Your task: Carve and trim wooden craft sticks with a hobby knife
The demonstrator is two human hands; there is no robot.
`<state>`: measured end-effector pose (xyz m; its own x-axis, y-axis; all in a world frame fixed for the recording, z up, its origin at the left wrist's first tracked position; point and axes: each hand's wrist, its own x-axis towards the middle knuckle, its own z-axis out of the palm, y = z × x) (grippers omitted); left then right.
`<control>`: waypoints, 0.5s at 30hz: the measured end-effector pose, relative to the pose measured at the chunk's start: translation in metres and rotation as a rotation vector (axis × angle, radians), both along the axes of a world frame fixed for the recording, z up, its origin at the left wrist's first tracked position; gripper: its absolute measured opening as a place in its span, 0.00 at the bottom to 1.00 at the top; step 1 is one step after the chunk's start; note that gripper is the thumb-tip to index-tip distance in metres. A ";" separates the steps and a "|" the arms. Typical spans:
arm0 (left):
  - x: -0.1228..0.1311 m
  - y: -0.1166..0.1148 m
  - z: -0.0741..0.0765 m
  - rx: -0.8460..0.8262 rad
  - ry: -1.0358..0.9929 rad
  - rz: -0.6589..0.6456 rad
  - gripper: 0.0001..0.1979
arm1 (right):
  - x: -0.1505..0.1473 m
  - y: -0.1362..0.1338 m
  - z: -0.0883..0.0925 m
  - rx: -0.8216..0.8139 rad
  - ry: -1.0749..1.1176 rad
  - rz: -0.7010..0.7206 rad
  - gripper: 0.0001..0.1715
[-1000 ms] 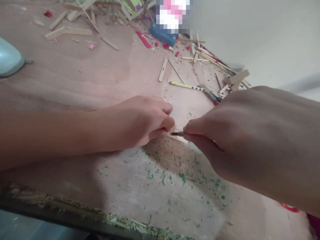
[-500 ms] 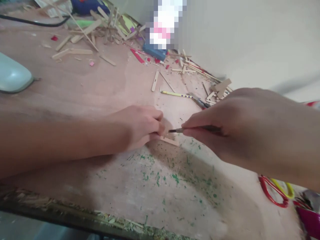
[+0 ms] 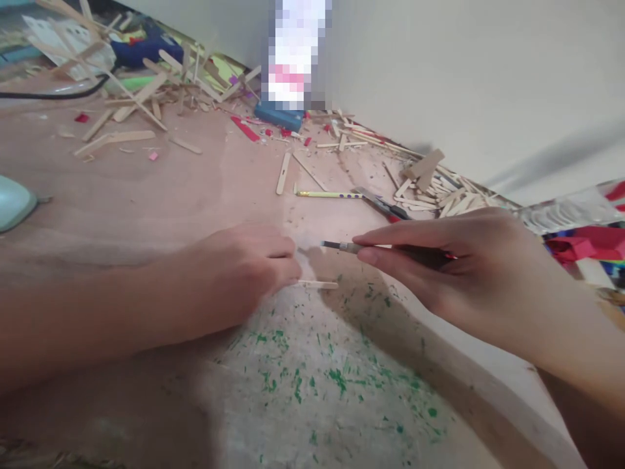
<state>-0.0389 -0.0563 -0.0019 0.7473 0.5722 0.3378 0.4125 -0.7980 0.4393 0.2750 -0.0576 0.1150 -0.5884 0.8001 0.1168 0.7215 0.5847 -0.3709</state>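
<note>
Left hand (image 3: 244, 273) pressing fingers down on a wooden stick (image 3: 317, 284) lying flat on the table (image 3: 170, 195), right hand (image 3: 449, 267) pinching a knife (image 3: 342, 247) just above the stick's free end

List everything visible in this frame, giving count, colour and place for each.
craft stick: one, pale wood, flat on the table under the left fingertips
thin tool: one, dark tip, in the right grip, tip not touching the stick
pencil: one, yellow-green with purple dots, beyond the hands
loose craft sticks: many, pale wood, far left and along the wall
blue box: one, blue, at the foot of the wall
red strip: one, red, left of the blue box
green flecks: many, green, on the near part of the table
table: one, pinkish plywood
left hand: one, fingers curled on the stick's left end
right hand: one, pinching the thin tool
</note>
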 end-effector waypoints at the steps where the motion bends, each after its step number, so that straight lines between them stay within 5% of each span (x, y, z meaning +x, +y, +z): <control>1: -0.001 0.001 0.001 0.004 -0.002 0.008 0.19 | 0.002 0.000 -0.003 0.010 0.017 -0.005 0.15; 15: -0.001 -0.004 0.023 -0.053 -0.042 0.113 0.20 | 0.011 0.001 -0.029 -0.161 0.133 0.142 0.11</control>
